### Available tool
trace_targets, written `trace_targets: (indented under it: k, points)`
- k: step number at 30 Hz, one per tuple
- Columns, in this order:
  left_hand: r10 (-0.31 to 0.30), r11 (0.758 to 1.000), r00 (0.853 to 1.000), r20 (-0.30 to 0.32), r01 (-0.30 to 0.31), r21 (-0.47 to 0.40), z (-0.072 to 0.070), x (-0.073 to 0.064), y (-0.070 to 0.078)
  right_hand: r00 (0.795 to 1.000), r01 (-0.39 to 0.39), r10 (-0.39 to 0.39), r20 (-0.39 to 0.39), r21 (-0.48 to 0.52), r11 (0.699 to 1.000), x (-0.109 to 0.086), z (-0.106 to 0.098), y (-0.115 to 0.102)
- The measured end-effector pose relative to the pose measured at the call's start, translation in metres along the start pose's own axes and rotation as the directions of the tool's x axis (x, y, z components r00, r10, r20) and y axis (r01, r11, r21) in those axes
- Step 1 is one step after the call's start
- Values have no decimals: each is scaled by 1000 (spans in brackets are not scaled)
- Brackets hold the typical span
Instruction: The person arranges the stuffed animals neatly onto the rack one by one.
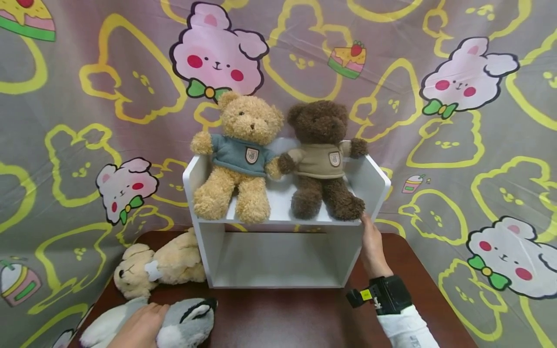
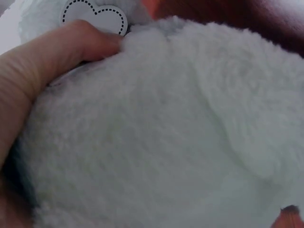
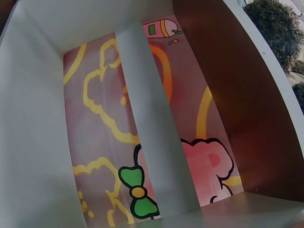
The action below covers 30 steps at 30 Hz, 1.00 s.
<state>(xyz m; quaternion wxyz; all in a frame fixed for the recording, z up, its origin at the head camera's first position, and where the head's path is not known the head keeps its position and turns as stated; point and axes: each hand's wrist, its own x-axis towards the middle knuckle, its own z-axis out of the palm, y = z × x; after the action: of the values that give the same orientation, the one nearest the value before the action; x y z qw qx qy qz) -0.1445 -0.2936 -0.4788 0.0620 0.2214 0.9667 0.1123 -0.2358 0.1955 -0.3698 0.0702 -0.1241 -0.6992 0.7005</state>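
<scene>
My left hand (image 1: 141,326) grips a grey-and-white plush toy (image 1: 187,321) with a black-marked end, low on the left of the table. In the left wrist view the thumb presses into its white fluffy side (image 2: 142,123), close to a heart-shaped tag (image 2: 107,19) with a dashed outline. On the right, my right hand (image 1: 373,246) holds the side of the white shelf (image 1: 285,222), its tip just under the foot of a dark brown teddy bear (image 1: 322,125). A light tan teddy bear (image 1: 252,125) in a blue top sits beside it. The right wrist view shows the shelf's inside (image 3: 156,128), not the hand.
A cream plush dog (image 1: 178,263) lies on its side left of the shelf. The shelf stands on a dark red-brown table (image 1: 278,314). Behind and around hangs a cloth (image 1: 130,72) printed with cartoon animals.
</scene>
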Motion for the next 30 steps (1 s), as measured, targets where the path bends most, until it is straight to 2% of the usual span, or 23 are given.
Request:
trace_targets:
  k: [3,5,11,16,20,22,25,28,30]
  points:
    - [61,998,997,-47,-59,30,1,0,3,1000,-1,1,8,-22,1000,1,0,0]
    - [79,996,995,-53,-77,33,1,1,4,1000,0,0,12,-38,999,1,0,0]
    - [51,998,999,-9,-52,-33,1,2,3,1000,9,-9,1,-55,998,2,0,-1]
    - [84,995,996,-41,-87,-58,-1,0,6,1000,14,-14,-2,-70,997,1,-2,0]
    - [70,986,997,-31,-74,-149,-6,-2,11,1000,7,-8,-11,-80,997,1,-3,0]
    - [57,973,998,-37,-64,-220,-9,-3,15,1000,7,-8,-10,-80,997,1,-3,0]
    - [67,949,995,-74,-87,-302,-12,-4,21,1000,10,-11,-12,-80,997,2,-3,0]
    - [90,947,990,-104,-118,-300,-14,-4,23,1000,16,-17,-10,-82,997,2,-4,1]
    - [83,948,992,-93,-108,-299,-15,-4,23,1000,16,-16,-9,-78,997,1,-4,1]
